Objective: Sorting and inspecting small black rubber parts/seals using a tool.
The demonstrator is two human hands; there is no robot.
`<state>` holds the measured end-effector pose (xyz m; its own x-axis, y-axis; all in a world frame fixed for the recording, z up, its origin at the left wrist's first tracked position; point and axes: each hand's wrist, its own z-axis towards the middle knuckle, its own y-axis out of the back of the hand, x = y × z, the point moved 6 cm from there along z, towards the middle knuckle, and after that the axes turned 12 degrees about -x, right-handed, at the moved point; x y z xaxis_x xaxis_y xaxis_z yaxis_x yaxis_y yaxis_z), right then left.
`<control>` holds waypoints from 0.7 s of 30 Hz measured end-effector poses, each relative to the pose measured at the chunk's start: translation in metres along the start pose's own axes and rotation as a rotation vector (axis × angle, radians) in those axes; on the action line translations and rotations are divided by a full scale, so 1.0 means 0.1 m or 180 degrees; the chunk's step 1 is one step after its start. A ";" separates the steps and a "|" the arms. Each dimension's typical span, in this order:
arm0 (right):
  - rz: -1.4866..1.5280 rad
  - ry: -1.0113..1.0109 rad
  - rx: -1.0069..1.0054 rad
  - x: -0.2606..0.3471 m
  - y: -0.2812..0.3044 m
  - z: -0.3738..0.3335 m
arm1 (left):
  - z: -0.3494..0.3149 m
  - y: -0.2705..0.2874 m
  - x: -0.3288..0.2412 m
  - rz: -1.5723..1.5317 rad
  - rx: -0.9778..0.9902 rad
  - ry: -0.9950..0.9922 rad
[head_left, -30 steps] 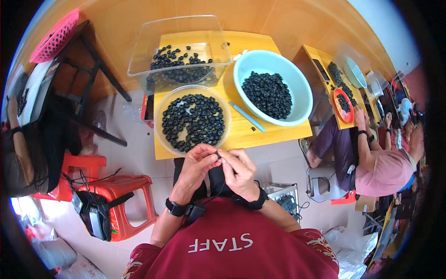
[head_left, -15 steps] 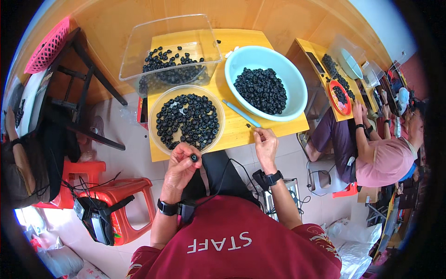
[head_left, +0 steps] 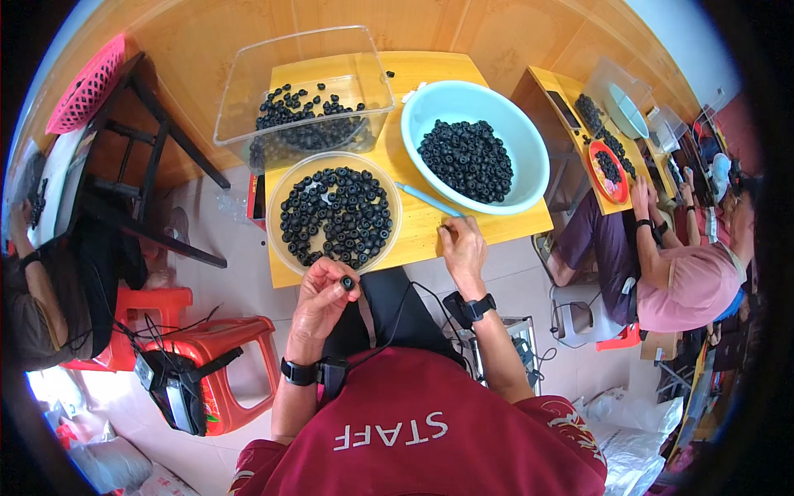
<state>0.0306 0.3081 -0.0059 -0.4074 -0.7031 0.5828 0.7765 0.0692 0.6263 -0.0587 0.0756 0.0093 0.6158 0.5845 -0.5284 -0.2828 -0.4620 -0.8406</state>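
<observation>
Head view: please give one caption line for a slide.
Left hand pinches a small black ring; right hand rests on the yellow table.

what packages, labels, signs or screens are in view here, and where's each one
White lettering: across the back of the person's dark red shirt, at the bottom, printed in block capitals.
Dark flat device, possibly a screen: on the second yellow table at upper right, thin black rectangle; too small to be sure.
Plastic bags: on the floor at lower right, crumpled, whitish, no label visible.
No signs or boxed packages show.
</observation>
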 end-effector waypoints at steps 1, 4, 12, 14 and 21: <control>0.0003 0.0009 0.0007 -0.01 0.01 0.00 | 0.01 0.01 0.00 0.0035 -0.0014 -0.0004; 0.0475 -0.0049 0.0081 -0.01 0.01 -0.02 | 0.00 0.01 -0.01 0.0066 -0.0044 -0.0032; 0.2460 -0.1405 0.1017 0.21 0.04 -0.09 | 0.05 -0.09 0.04 0.0275 -0.0214 0.0149; 0.3050 -0.1704 0.1686 0.53 0.11 -0.12 | 0.06 -0.10 0.05 0.0310 -0.0193 0.0181; 0.3621 -0.1999 0.2466 1.11 0.21 -0.16 | 0.06 -0.13 0.04 0.0398 -0.0223 0.0150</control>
<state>0.0095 0.2202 0.0632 -0.0704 0.3738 0.9248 0.4540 0.8375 -0.3039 -0.0568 0.0882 0.0176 0.6133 0.4882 -0.6209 -0.3085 -0.5756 -0.7573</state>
